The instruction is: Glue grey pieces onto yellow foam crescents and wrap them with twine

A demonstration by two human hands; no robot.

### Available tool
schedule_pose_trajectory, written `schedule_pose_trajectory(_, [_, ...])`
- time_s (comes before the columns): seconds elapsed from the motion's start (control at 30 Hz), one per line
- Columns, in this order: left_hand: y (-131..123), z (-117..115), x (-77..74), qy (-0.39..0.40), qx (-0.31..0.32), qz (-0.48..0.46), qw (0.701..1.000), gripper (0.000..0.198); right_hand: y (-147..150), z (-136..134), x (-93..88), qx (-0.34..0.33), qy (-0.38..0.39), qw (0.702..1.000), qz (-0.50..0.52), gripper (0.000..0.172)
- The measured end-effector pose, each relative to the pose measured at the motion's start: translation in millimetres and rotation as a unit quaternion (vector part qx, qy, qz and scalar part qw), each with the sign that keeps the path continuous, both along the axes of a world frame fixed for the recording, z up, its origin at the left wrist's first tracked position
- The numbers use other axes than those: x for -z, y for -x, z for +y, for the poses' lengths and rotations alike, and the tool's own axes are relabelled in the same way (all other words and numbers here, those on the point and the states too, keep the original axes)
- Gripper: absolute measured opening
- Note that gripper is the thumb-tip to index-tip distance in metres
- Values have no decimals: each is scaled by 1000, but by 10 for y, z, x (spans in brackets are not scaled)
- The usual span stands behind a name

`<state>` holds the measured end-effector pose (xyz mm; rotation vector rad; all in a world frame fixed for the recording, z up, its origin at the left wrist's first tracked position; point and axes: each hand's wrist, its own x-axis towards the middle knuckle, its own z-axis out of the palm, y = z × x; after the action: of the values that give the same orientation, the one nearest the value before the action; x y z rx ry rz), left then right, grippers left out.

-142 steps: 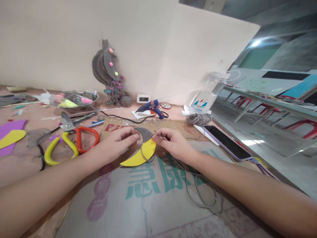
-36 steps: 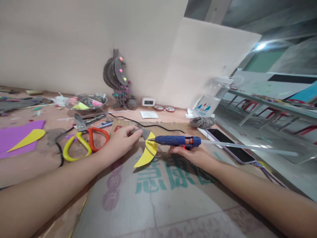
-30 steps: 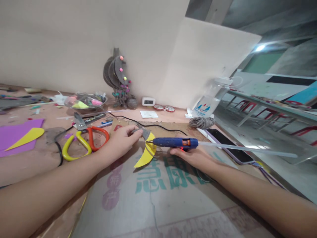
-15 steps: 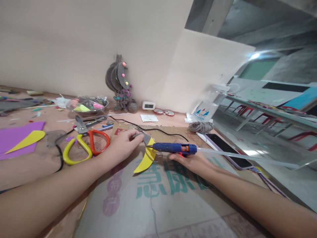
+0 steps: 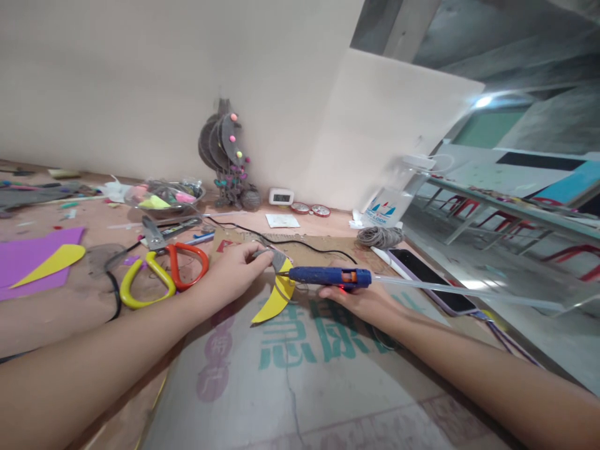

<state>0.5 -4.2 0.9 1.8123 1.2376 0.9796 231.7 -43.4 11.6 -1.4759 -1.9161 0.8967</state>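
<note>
My left hand [image 5: 244, 270] pinches the upper end of a yellow crescent [image 5: 272, 301], where grey yarn [image 5: 279, 259] covers it. A loose strand of yarn curls across the crescent's middle. My right hand [image 5: 349, 297] is closed around a blue hot glue gun [image 5: 323, 275], whose handle is hidden by the fingers. The gun's tip points left and meets the yellow surface just below the yarn-covered part. From its back end a long clear glue stick [image 5: 450, 289] sticks out to the right. A small red light glows on the gun.
Under my hands lies a printed cardboard sheet [image 5: 244, 400]. Scissors [image 5: 171, 275] with yellow and orange handles are on the left, near purple sheet [image 5: 42, 250]. Phone [image 5: 434, 281], yarn skein [image 5: 379, 237] and plastic bottle [image 5: 394, 194] stand right. A black cord [image 5: 300, 242] crosses behind.
Both hands, the glue gun and the crescent hold nearly the same places. The whole view has shifted very slightly; the gun's tip stays at the crescent.
</note>
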Motion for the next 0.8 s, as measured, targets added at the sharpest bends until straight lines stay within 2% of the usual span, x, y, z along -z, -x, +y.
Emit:
schedule_pose_trajectory(0.1, [7,10,13,1,25,4,1000,25,23,-4,-17,4,6,1000,2,29])
schedule_pose_trajectory(0.8, [18,9,-2,5,31,7,999,25,56,-18,-47,53,7,998,-26,27])
